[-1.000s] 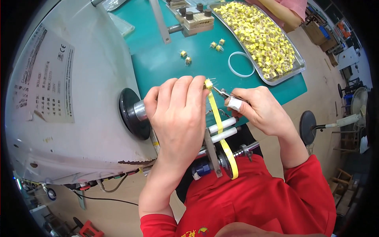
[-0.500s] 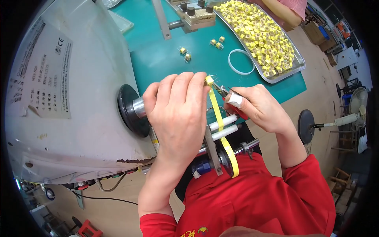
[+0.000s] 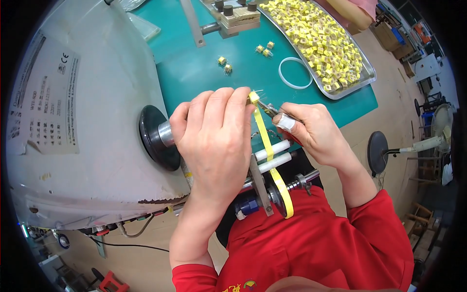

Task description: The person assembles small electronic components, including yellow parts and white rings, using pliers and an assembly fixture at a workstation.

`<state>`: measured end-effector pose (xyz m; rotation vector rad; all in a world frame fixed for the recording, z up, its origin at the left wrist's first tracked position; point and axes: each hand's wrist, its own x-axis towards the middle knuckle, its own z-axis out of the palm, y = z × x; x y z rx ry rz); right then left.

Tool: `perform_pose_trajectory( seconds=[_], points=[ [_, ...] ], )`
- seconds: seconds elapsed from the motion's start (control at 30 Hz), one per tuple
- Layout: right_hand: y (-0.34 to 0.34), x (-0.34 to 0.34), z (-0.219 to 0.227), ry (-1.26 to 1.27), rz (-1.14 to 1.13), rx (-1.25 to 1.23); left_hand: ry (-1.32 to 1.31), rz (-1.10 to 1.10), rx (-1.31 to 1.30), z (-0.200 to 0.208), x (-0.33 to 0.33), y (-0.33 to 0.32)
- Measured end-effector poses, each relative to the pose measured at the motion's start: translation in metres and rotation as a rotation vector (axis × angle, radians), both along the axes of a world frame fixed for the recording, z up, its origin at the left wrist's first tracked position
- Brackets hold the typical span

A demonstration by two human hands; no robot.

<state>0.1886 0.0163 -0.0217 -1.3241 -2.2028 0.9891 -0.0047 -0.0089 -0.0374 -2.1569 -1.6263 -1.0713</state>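
My left hand (image 3: 214, 131) is closed over the metal spindle (image 3: 166, 134) of the white machine, its fingertips partly hidden. Just beyond the index finger, in line with the spindle, sits a small yellow-wrapped coil (image 3: 254, 97) with thin wire pins. Yellow tape (image 3: 263, 127) runs from it past two white rollers (image 3: 273, 150) to a tape roll (image 3: 284, 199). In my right hand (image 3: 318, 134) is a pair of pliers (image 3: 268, 108) with red grips, closed in the fist, jaws beside the coil and tape. White tape wraps my right thumb.
A metal tray (image 3: 372, 78) heaped with yellow coils stands far right, next to a white ring (image 3: 295, 73). Several loose coils (image 3: 265, 49) lie on the green mat (image 3: 194, 73). A clamp fixture (image 3: 233, 19) stands behind; the machine housing (image 3: 97, 121) fills the left. Another person's arm (image 3: 350, 12) shows beyond the tray.
The whole view has shifted slightly. Both hands keep their grips, and the pliers stay beside the coil.
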Motion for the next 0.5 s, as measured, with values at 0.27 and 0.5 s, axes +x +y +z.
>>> perform_pose_trajectory(
  seconds=[0.27,0.5],
  points=[
    [-0.001,0.001,-0.013,0.025,-0.018,0.128,0.013,0.004,-0.002,0.001,0.001,0.001],
    [0.001,0.028,-0.008,-0.016,-0.032,0.145,-0.041,-0.005,-0.027,0.005,-0.001,0.001]
  ],
)
